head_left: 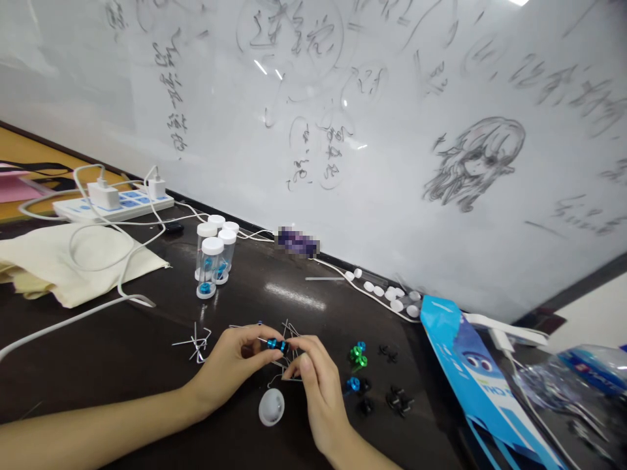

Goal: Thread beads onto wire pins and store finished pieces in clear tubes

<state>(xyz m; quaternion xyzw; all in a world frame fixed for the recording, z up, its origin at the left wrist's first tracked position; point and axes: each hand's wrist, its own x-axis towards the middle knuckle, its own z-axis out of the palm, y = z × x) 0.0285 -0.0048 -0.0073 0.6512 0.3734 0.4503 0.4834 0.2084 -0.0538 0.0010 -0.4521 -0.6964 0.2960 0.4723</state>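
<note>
Between thumb and fingers, my left hand (pixel 232 356) pinches a small blue-and-black spool-shaped part (pixel 277 344), with a thin metal rod at its left end. My right hand (pixel 316 378) is closed with curled fingers, its fingertips at the part's black end. Bent metal wires (pixel 292 329) lie just behind and under the fingers; the hands partly hide them. Below the hands sits a white translucent round cap or dish (pixel 271 407). Another bundle of bent wires (pixel 196 344) lies left of my left hand.
Clear tubes with white lids (pixel 212 247) stand at the back left, some with blue parts inside. Green spools (pixel 358 356), a blue spool (pixel 352 384) and black pieces (pixel 400 400) lie at right. White caps (pixel 390 294), a blue package (pixel 470 359), a power strip (pixel 130 203) and cables surround.
</note>
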